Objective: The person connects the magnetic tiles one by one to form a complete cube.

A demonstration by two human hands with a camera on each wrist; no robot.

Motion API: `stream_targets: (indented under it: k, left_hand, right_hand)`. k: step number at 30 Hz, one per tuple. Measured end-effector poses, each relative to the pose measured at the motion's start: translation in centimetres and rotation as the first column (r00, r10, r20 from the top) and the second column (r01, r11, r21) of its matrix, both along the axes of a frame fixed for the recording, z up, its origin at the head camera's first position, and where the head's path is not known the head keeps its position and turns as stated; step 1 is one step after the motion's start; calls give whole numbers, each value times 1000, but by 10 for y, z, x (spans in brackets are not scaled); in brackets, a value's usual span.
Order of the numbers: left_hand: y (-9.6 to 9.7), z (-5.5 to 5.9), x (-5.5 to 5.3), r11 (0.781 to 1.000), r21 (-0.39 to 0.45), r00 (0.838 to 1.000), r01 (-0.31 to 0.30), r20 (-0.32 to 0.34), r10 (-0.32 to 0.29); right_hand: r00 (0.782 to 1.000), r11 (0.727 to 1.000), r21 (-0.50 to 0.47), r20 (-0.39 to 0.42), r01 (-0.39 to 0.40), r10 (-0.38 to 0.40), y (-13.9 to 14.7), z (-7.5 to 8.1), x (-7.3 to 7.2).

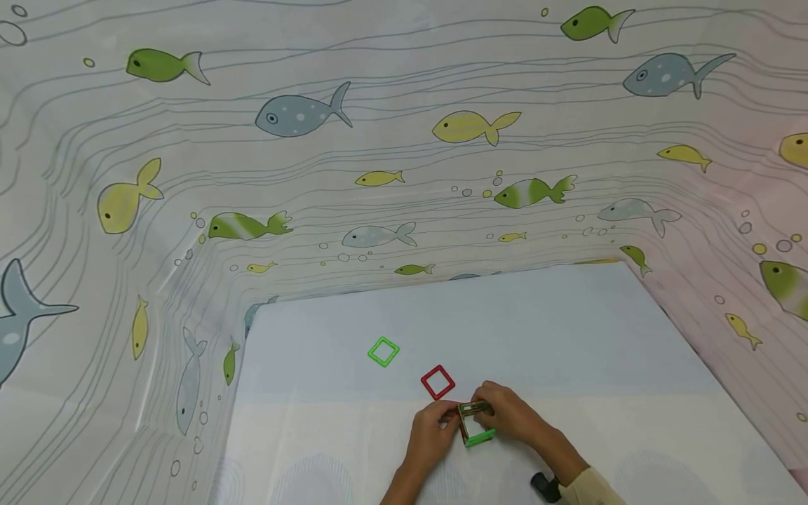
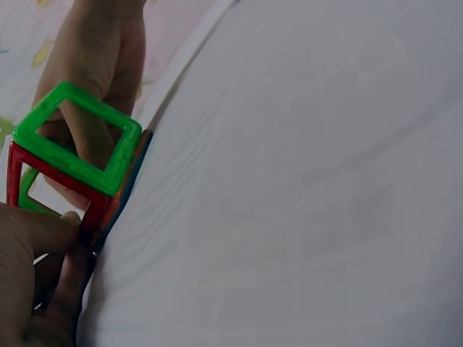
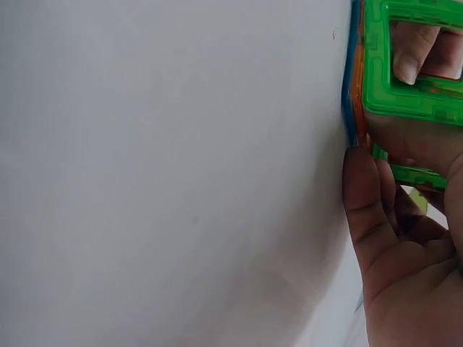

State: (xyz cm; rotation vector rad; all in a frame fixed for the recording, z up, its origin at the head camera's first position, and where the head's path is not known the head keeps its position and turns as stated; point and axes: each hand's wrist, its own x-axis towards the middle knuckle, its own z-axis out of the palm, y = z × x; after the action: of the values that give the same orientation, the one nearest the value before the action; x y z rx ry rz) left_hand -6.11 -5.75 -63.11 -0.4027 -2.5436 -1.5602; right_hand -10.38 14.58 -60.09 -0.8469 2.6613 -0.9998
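Both hands hold a small open box of square magnetic tiles just above or on the table. Its tiles include a green one [image 2: 124, 159], a red one [image 2: 94, 213], and an orange one [image 3: 357, 79] layered against a blue one [image 3: 349, 94] on the table side. My left hand [image 1: 429, 435] pinches the red side near its lower corner, thumb over the frame. From the opposite side, my right hand [image 1: 510, 415] grips the box, its thumb showing through the green frame in the left wrist view. Parts of the box's far side are hidden by fingers.
A loose red square tile [image 1: 447, 374] lies on the white table [image 1: 328, 435] just beyond my left hand. Farther back and left is a loose green square tile [image 1: 376, 358]. A fish-patterned sheet [image 1: 303, 175] surrounds the table's back and sides. Beside the right sleeve [image 1: 590, 487] sits a black device [image 1: 544, 487].
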Motion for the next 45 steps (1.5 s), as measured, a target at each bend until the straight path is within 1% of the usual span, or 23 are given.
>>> stream_targets:
  k: [3,11,19,22,25,29,32,36,39,41,45]
  left_hand:
    - [0,0,1,1000,-3,1000,-3,-3,3]
    - [1,-1,1,1000,-18,1000,-11,-7,11]
    - [2,-3,2,999,-32,1000,-24,-12,23]
    - [2,-2,2,999,-34,999,-31,-14,30]
    - [3,-2,3,999,-37,999,-33,-12,33]
    - [3,-1,4,998,-45,999,-37,-8,36]
    - [3,0,5,998,-53,999,-41,-3,41]
    - [3,1,5,998,-55,999,-42,-6,42]
    - [4,1,5,997,-56,999,-44,-11,43]
    - [5,1,5,997,-54,999,-48,-17,47]
    - [6,1,6,996,-49,997,-74,-32,72]
  right_hand:
    - [1000,1000,-11,13,5,-5,1,1,2]
    - [1000,999,-33,11,-5,5,3,2,8]
    - [1000,999,-30,3,-18,18,4,0,8]
    - [1000,1000,-14,22,-17,17,4,2,8]
    - [998,1000,-4,62,-18,19,7,5,6]
    - [989,999,-34,139,-35,40,12,10,4]
    - [984,998,-47,170,-51,59,15,12,1]
    - [982,996,-41,168,-78,84,21,13,-3]
    - [979,995,-30,175,-97,101,25,17,-7]
    - [979,995,-10,176,-99,99,28,21,-12]
    - [989,996,54,131,-77,69,30,28,-23]
